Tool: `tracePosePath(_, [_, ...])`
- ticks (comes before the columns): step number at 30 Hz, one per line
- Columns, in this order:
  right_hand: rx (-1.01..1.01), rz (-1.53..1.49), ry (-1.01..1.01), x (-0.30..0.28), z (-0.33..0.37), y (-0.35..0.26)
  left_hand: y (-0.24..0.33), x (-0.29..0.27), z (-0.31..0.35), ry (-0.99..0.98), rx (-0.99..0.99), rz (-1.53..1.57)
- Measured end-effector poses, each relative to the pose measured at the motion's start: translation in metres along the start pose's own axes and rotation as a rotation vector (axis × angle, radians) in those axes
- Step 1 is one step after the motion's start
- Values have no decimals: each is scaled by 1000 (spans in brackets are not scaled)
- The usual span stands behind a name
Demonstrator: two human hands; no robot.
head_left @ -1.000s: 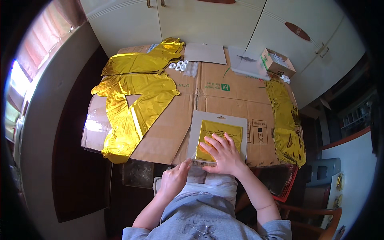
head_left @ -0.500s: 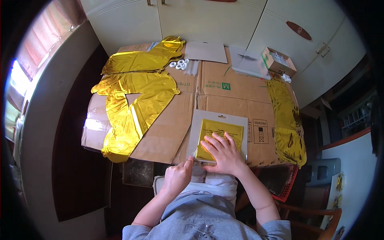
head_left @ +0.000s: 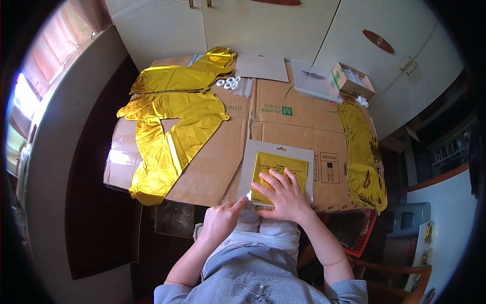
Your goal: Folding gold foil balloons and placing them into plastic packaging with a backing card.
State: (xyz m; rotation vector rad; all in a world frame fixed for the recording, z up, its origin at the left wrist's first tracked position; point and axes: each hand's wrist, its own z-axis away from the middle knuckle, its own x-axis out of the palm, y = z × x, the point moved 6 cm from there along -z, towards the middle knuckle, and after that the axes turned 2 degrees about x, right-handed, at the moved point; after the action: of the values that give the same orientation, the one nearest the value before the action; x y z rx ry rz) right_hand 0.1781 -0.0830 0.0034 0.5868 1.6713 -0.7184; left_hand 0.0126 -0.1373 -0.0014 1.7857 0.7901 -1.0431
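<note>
A flat clear plastic bag [head_left: 248,175] with a white backing card lies at the table's near edge. Inside it shows a folded gold foil balloon [head_left: 281,162] with dark print and a hang hole above. My right hand [head_left: 287,196] rests on the folded foil, fingers spread, its thumb near the bag's lower edge. At the bag's lower left corner, my left hand [head_left: 223,219] is closed, the index finger and thumb at the plastic; the exact pinch is partly hidden.
Unfolded gold foil balloons [head_left: 177,137] spread over the table's left side. Another gold foil piece [head_left: 362,152] lies along the right edge. White tape rolls [head_left: 230,82], clear sticks [head_left: 244,87], a grey card [head_left: 261,67], clear plastic bags [head_left: 314,81] and a small box [head_left: 353,80] sit at the back.
My left hand has shifted slightly, its index finger now straighter along the bag's lower left corner. My right hand stays spread on the foil in almost the same place.
</note>
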Motion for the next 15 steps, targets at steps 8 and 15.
tracePosePath(8, [13, 5, -36, 4, -1, 2, 3, -8, 3, 17, -24, -2])
tracePosePath(15, [11, -11, -23, 4, -1, 2, 3, -19, 24, 164, -8, 66])
